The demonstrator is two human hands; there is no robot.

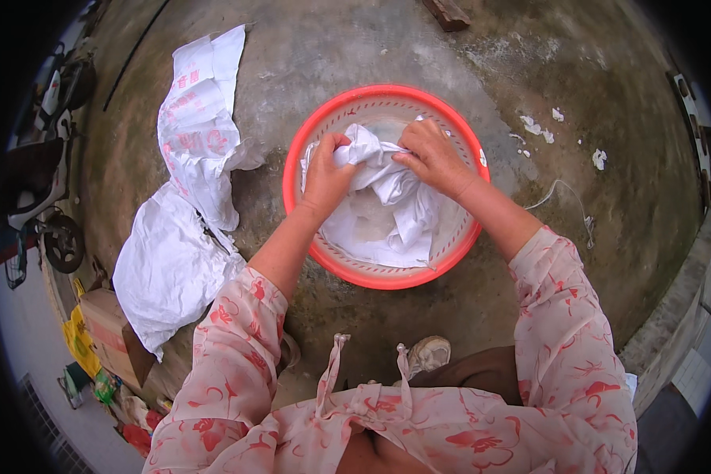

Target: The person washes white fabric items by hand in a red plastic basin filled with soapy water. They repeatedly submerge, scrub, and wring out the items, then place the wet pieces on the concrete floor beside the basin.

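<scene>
A round plastic basin (388, 281) with a red rim and a pale, slotted inner wall stands on the wet concrete in front of me. Inside it lies a bunched, twisted white woven sack (412, 228), its lower part spread along the near wall. My left hand (329, 175) grips the sack's upper left part, thumb towards the middle. My right hand (432, 157) pinches the same sack further right, near the basin's far right side. The fingertips of both hands are partly hidden in the folds.
White woven sacks (175, 255) with red printing lie left of the basin. A cardboard box (112, 338), a yellow bag (80, 340) and a scooter (47, 178) stand further left. White scraps (536, 127) and a thin string (569, 188) lie right. A brown block (447, 15) lies beyond.
</scene>
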